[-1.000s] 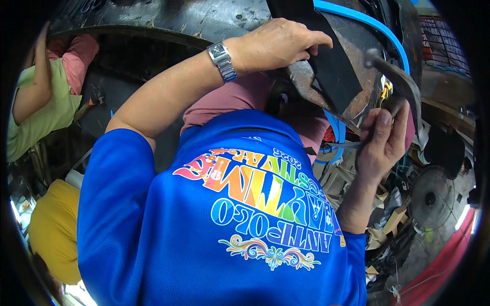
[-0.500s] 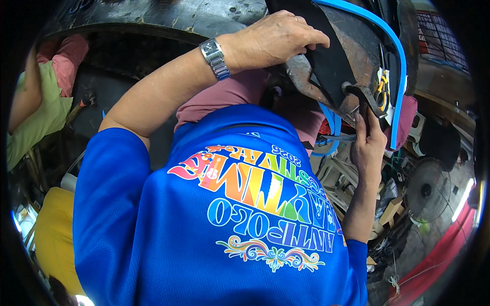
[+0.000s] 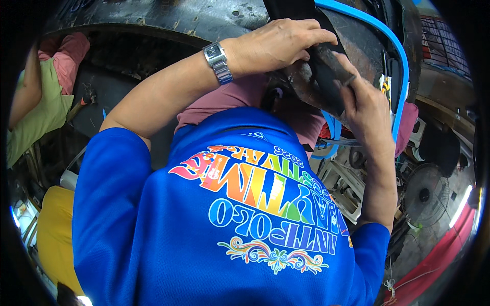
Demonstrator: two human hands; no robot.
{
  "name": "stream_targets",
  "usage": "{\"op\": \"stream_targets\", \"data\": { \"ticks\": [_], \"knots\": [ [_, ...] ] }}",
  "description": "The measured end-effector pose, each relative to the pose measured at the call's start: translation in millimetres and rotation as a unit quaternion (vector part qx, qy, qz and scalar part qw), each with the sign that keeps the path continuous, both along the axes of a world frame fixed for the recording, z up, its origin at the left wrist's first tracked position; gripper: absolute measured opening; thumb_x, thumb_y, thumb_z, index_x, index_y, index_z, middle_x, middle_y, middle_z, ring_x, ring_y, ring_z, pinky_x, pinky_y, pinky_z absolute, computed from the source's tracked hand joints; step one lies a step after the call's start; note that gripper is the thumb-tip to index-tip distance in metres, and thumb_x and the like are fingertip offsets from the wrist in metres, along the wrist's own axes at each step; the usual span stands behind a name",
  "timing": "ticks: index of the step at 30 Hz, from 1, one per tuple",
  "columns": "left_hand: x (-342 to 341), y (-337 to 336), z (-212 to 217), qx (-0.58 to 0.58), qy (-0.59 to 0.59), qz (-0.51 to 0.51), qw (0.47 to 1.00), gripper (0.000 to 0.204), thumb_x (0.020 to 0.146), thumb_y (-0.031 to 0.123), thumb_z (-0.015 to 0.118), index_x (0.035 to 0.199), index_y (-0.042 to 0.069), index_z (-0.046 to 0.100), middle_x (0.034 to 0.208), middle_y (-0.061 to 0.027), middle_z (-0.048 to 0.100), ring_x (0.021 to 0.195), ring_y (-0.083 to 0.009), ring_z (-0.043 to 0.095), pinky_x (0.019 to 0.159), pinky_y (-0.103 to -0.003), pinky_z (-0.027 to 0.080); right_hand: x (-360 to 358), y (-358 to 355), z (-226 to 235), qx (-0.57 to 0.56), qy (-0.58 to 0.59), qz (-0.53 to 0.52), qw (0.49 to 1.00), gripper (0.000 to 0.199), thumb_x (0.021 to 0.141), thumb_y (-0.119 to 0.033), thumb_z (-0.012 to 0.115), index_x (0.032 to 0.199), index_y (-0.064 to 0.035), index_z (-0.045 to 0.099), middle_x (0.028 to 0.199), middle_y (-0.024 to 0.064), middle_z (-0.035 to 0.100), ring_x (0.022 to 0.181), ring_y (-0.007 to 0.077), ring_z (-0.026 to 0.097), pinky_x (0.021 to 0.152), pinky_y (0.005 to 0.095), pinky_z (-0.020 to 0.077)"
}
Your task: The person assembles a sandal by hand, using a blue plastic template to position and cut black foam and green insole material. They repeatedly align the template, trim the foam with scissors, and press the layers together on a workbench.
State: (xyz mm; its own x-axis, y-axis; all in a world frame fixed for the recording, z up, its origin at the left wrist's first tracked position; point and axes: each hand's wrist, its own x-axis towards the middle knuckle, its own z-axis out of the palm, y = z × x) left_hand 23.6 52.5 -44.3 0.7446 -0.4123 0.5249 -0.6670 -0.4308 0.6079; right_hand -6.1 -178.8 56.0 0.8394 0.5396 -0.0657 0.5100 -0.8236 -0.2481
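Note:
My left hand (image 3: pixel 273 43), with a metal watch (image 3: pixel 218 62) on its wrist, is closed at the edge of a black strip (image 3: pixel 291 9), its thumb and fingertips bent over it. The strip looks like leather or rubber and lies across a worn, rusty metal form (image 3: pixel 304 81). My right hand (image 3: pixel 368 104) is closed around a dark hammer (image 3: pixel 332 64). The hammer's head is down on the strip, just right of my left fingertips. Motion blur and my fingers hide part of the hammer.
A blue band (image 3: pixel 398 46) curves along the bench's right side, near yellow-handled scissors (image 3: pixel 386 87). The dark workbench (image 3: pixel 153 18) runs across the top. Another person's lap in a light green cloth (image 3: pixel 41 109) is at far left. A fan (image 3: pixel 426 191) stands at the right.
My right hand has moved up and left with the hammer, bringing its head beside my left fingertips. My left hand has shifted slightly right and down along the strip.

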Motion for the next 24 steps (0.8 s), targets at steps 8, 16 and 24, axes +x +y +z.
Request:
{"op": "stream_targets", "data": {
  "ticks": [8, 16, 24],
  "knots": [
    [-4, 4, -1, 0.011, -0.034, 0.073, 0.997, 0.055, 0.078, 0.011, 0.082, 0.128, 0.008, 0.06, 0.126, -0.0129, 0.062, 0.123, -0.033, 0.059, 0.105, -0.042, 0.05, -3, -11, 0, 0.054, 0.021, 0.022, 0.998, 0.052, 0.093, -0.01, 0.066, 0.143, -0.0185, 0.056, 0.094, 0.022, 0.071, 0.083, 0.0405, 0.071, 0.073, 0.0477, 0.0542],
    [-4, -4, -1, -0.048, 0.008, 0.086, 0.995, 0.088, 0.075, 0.003, 0.083, 0.151, 0.018, 0.041, 0.139, -0.0155, 0.054, 0.127, -0.037, 0.056, 0.106, -0.043, 0.052, 41, 8, -2, 0.024, 0.007, 0.112, 0.993, 0.055, 0.094, -0.012, 0.063, 0.147, -0.0235, 0.052, 0.092, 0.0205, 0.072, 0.085, 0.0403, 0.071, 0.075, 0.0482, 0.0555],
    [-2, 61, 25, 0.094, -0.207, 0.15, 0.962, 0.056, 0.075, 0.006, 0.076, 0.13, 0.014, 0.063, 0.126, -0.0081, 0.062, 0.12, -0.0249, 0.061, 0.109, -0.039, 0.042, 35, 16, -17, 0.09, 0.006, 0.094, 0.991, 0.058, 0.094, -0.013, 0.064, 0.148, -0.0272, 0.05, 0.099, 0.0208, 0.073, 0.091, 0.0401, 0.071, 0.078, 0.0487, 0.057]
  ]
}}
